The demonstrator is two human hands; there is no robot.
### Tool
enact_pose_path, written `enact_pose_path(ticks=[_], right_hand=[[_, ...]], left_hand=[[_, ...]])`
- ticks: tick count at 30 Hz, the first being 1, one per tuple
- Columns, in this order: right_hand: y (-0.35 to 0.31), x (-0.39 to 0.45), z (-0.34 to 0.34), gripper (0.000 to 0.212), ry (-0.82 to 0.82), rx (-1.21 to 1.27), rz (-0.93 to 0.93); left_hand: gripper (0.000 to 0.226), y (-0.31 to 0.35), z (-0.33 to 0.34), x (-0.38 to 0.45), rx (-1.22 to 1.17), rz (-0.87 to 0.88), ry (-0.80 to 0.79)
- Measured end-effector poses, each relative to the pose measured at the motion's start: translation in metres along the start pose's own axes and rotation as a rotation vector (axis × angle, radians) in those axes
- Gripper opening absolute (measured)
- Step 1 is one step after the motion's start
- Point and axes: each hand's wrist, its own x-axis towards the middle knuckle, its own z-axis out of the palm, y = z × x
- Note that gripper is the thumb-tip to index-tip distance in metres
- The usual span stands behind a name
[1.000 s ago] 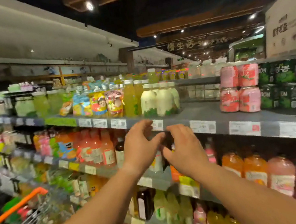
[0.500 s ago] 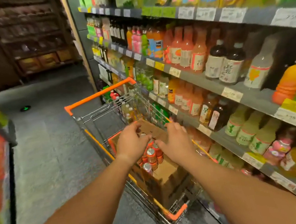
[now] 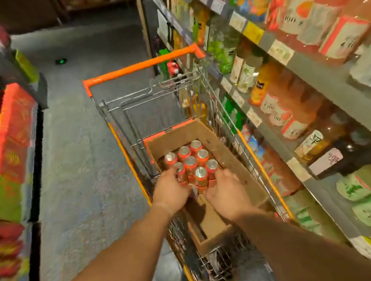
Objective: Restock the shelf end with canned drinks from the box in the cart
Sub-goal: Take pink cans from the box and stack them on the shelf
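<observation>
Down in the aisle, a person leans over a wire cart (image 3: 217, 102) with an orange handle (image 3: 142, 66), both bare arms reaching into it. An open cardboard box (image 3: 227, 155) sits in the cart's basket, and a cluster of red cans (image 3: 192, 161) with silver tops stands upright in its far half; the near half of the box shows bare cardboard. The left hand (image 3: 170, 190) is at the left edge of the cluster, fingers curled against the nearest cans. The right hand (image 3: 226, 194) is at the near right side, fingers spread and touching the front cans. Whether either hand has actually closed around a can I cannot tell: the fingertips are blurred and partly hidden behind the cans. No can is lifted clear of the group. To the right, just beside the cart, the shelves (image 3: 308, 69) are packed with bottled drinks (image 3: 319, 9) and price tags. Across the aisle on the left stand stacked red and green packages (image 3: 10, 132).
</observation>
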Motion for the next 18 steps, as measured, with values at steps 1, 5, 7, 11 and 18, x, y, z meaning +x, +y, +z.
enact_pose_path(ticks=[1,5,7,11,18], right_hand=[[0.006,0.015,0.008,0.052,-0.049,-0.024,-0.019],[0.028,0.065,0.045,0.067,-0.256,-0.122,-0.099],[0.040,0.082,0.067,0.067,-0.337,-0.123,-0.178],[0.060,0.106,0.117,0.075,-0.463,-0.220,-0.257],[0.078,0.169,0.207,0.051,-0.663,-0.321,-0.176]], left_hand=[[0.031,0.000,0.010,0.010,0.019,-0.037,-0.005],[0.034,-0.012,0.053,0.043,0.090,-0.230,-0.062],[0.047,-0.025,0.076,0.056,0.120,-0.354,-0.111],[0.048,-0.051,0.116,0.095,0.144,-0.502,-0.147],[0.045,-0.113,0.182,0.164,0.323,-0.571,-0.220]])
